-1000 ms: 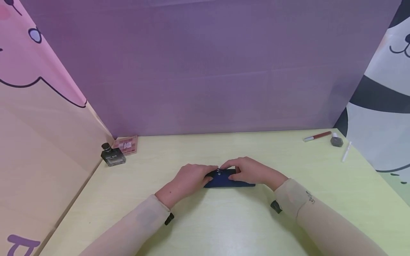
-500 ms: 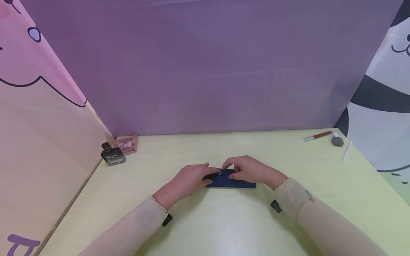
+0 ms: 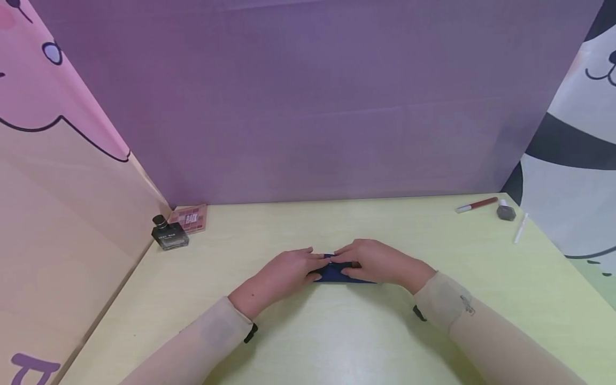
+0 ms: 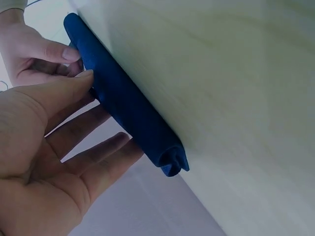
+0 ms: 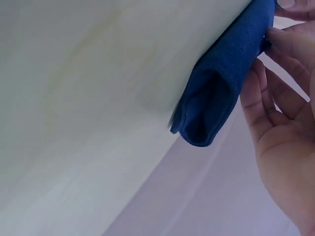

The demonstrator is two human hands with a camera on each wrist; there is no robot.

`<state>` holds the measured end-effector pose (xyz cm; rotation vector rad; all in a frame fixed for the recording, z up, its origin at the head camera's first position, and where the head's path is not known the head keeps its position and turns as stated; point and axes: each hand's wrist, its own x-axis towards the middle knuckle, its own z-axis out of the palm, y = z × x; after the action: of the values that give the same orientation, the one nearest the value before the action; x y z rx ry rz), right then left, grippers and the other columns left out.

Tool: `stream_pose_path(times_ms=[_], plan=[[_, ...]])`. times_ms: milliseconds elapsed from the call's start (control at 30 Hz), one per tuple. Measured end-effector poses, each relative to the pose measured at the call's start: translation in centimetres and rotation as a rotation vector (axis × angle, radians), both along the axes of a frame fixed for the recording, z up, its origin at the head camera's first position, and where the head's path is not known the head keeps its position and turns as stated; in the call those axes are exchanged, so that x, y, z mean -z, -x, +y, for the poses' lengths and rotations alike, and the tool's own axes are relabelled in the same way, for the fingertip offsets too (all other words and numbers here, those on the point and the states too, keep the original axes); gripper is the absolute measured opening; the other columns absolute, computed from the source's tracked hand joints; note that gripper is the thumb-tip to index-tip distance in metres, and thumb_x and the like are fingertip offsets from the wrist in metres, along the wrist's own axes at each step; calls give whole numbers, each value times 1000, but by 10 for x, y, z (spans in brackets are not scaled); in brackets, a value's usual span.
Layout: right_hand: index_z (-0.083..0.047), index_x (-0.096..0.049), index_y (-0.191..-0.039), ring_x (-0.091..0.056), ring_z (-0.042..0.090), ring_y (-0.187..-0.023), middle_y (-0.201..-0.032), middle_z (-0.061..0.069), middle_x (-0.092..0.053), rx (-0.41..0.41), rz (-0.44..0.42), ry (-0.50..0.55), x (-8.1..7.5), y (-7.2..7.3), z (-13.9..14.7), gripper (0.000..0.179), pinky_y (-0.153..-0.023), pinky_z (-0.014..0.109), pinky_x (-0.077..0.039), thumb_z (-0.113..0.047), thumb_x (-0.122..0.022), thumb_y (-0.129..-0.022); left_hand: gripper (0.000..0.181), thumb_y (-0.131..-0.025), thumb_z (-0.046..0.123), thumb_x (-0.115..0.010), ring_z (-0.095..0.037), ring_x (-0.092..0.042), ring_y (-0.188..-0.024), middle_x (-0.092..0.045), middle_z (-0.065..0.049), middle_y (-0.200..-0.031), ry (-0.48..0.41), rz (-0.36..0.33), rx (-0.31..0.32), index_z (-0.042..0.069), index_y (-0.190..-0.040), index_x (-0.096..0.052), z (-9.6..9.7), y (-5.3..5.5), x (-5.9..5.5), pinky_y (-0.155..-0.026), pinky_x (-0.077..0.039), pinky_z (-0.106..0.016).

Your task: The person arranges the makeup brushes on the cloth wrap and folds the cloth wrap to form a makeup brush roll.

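A dark blue cloth pouch [image 3: 332, 274], folded into a flat roll, lies on the pale table in front of me. My left hand [image 3: 285, 276] holds its left part, thumb along the near side and fingers over the top. Opposite it, my right hand [image 3: 384, 263] grips the right part in the same way, the fingertips of both hands close together near the middle. In the left wrist view one end of the pouch [image 4: 128, 98] shows curled layers; the right wrist view shows the other end of the pouch [image 5: 231, 64] as a hollow fold. The hands mostly hide the snap.
At the back left, a dark perfume bottle [image 3: 170, 235] stands by a pink palette [image 3: 190, 218]. A red-brown tube [image 3: 476, 205], a small dark bottle with a white cap [image 3: 506, 212] and a thin white stick [image 3: 520, 229] lie at the back right. A purple curtain [image 3: 313, 107] rises behind the table.
My right hand has flattened slightly and shifted toward the middle, its fingers now lying over the snap area. My left fingers have also come down over the pouch. Nothing else has moved.
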<state>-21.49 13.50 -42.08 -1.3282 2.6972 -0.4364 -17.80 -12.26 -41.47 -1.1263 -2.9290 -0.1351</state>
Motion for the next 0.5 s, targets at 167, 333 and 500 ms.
stream_pose_path(times_ms=[167,333,500], plan=[[-18,-69,-144,-68,21,-107,-146,7,-71,-25,157,-62,2,-7,1,41,-92,33,-61,-23,-72,-104,44,-103,24,-73,-33,-69,-135,-71,-9,-145,47,30,15,16,-146,-68,2,-2,0,-106,-61,-43],[-17,-66,-148,-62,18,-98,-145,6,-72,-49,328,-142,4,-15,-1,45,-87,29,-59,-25,-71,-104,45,-103,23,-73,-28,-73,-129,-70,-8,-146,119,95,46,16,-147,-67,3,-4,0,-101,-63,-38],[-16,-66,-147,-64,21,-99,-141,6,-74,-105,558,-251,6,-21,-4,47,-88,27,-59,-27,-73,-102,47,-107,21,-68,-25,-71,-132,-65,-9,-153,240,141,53,15,-153,-61,4,-6,0,-101,-63,-36]])
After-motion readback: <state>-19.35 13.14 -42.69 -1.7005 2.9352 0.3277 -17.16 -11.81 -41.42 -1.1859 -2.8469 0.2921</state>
